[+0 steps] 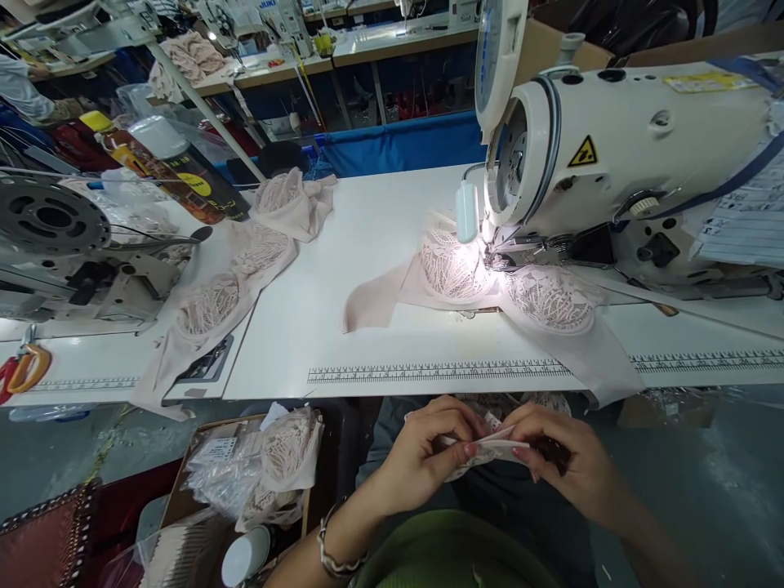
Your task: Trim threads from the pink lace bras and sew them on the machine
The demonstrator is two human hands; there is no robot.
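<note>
Our green top point(456, 547) lies nearest; beyond, our left hand point(422, 447) and right hand point(567, 453) pinch closed on pale fabric point(493, 447) spanning between them, on the near side of the white table point(380, 216).

This is a garment-sewing workshop, shown by the large industrial sewing machine point(637, 139) with a pale lace bra point(551, 302) at its needle, the long ruler scale point(429, 373) along the white desk point(380, 237), and further sewing machines point(285, 24) on desks point(398, 41) behind.
</note>
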